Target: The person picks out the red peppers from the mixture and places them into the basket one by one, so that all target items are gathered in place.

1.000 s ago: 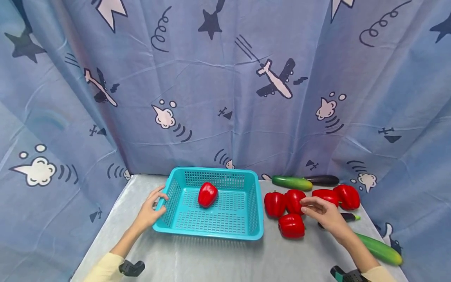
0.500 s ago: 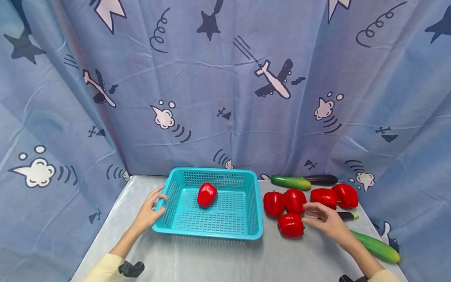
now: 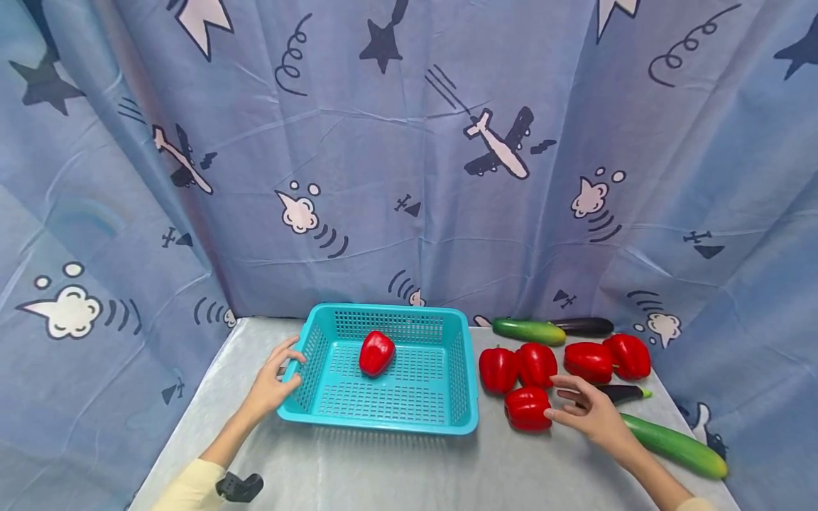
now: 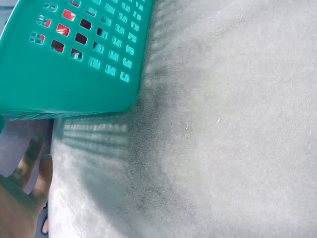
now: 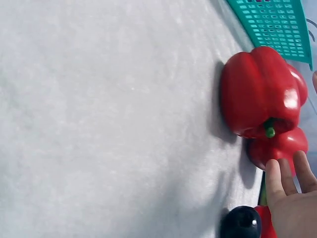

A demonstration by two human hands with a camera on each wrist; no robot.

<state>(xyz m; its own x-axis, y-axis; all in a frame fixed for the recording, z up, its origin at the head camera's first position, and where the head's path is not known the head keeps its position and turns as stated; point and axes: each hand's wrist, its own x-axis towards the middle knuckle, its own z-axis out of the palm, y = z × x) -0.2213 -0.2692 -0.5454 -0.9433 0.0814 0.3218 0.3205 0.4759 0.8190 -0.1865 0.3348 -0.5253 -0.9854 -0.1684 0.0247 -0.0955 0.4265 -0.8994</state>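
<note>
My left hand point(image 3: 268, 387) holds the left rim of a turquoise plastic basket point(image 3: 377, 427) with thumb and forefinger, while other fingers stretch free beside it in the left wrist view. One red bell pepper point(image 3: 376, 353) lies inside the basket. Right of the basket, my right hand point(image 3: 597, 419) reaches toward the front bell pepper point(image 3: 527, 409), its thumb tip by the pepper's right side; contact is unclear. Its fingers are spread and hold nothing. In the right wrist view, this hand's fingers point(image 5: 273, 181) lie beside the pepper cluster, where the front pepper point(image 5: 260, 94) shows a green stem.
Two bell peppers point(image 3: 498, 369) stand just behind the front one, and two more point(image 3: 588, 362) lie farther right. A cucumber point(image 3: 527, 331) and an eggplant point(image 3: 584, 326) lie along the curtain point(image 3: 409, 156). Another eggplant point(image 3: 620, 392) and cucumber point(image 3: 677, 447) lie behind the right hand.
My right hand has moved down and nearer the viewer, from beside the rear peppers to the front pepper, its thumb reaching toward it. The left hand and basket have stayed put.
</note>
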